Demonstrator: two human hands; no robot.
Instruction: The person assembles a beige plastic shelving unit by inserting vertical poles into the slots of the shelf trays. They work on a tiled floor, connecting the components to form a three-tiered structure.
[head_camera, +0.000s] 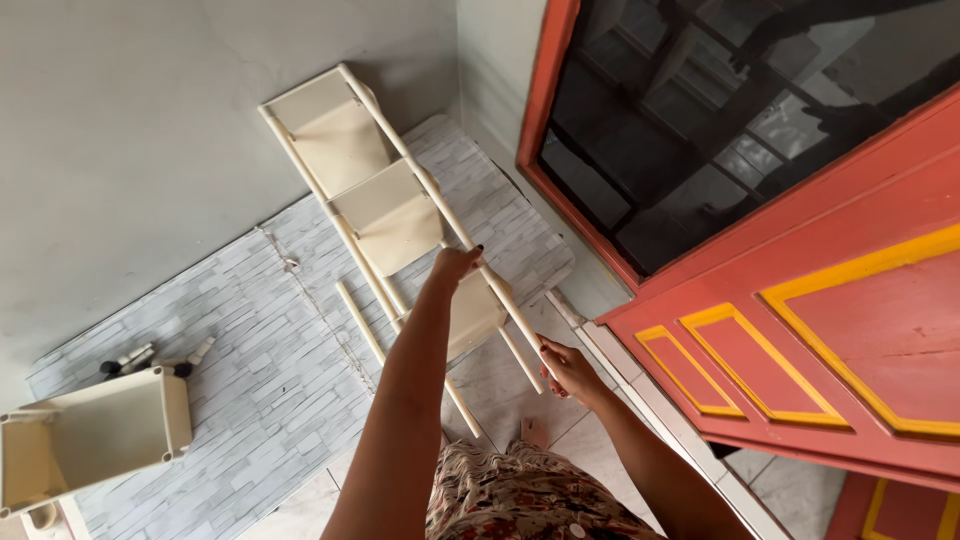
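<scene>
Red door with yellow-edged panels at right, dark window above it. Grey brick-patterned wall covering along the lower wall, plain grey wall beyond. Cream tray lying at left, small black-tipped pegs just beside it. Pale floor tiles.

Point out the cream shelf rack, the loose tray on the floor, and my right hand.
cream shelf rack (385, 205), head view, on its middle shelf panel
loose tray (100, 425), head view, on its inner floor
right hand (567, 368), head view, on the hand's back
</scene>
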